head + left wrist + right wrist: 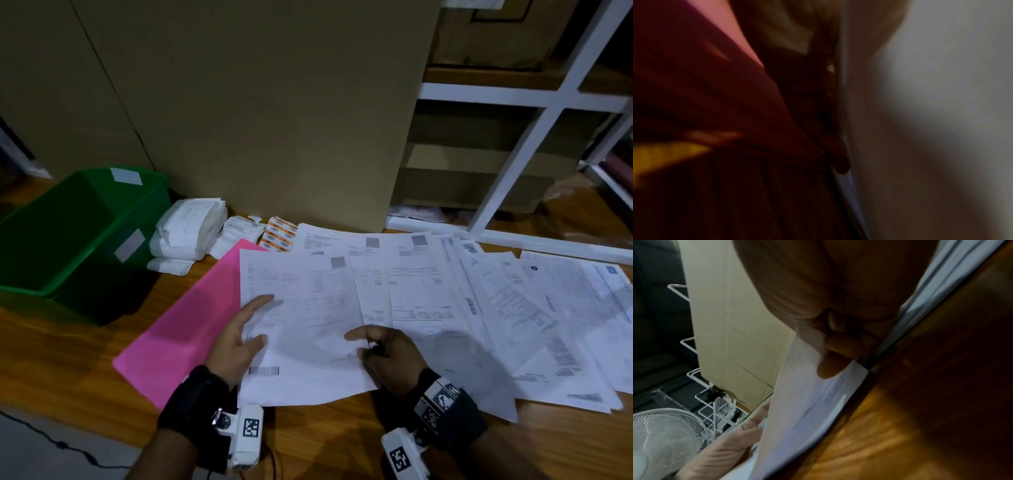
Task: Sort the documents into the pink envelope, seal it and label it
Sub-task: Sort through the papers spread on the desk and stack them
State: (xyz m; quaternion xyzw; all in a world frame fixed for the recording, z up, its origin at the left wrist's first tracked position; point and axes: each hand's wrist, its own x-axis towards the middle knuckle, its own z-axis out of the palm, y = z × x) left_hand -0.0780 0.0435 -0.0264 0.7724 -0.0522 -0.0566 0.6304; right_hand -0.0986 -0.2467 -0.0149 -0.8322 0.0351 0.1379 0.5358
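Both hands hold a printed sheet [301,329] above the wooden counter [68,359]: right hand [387,356] fingers pinching its near right edge, left hand [236,346] fingers spread, gripping its left edge. The pink envelope [185,325] lies beneath at left; more documents [513,308] fan right, green bin [68,240] far left.

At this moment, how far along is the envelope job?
Done: nothing visibly. In hand: both the left hand and right hand hold one sheet over the pink envelope. Left: the spread documents, sealing, labelling.
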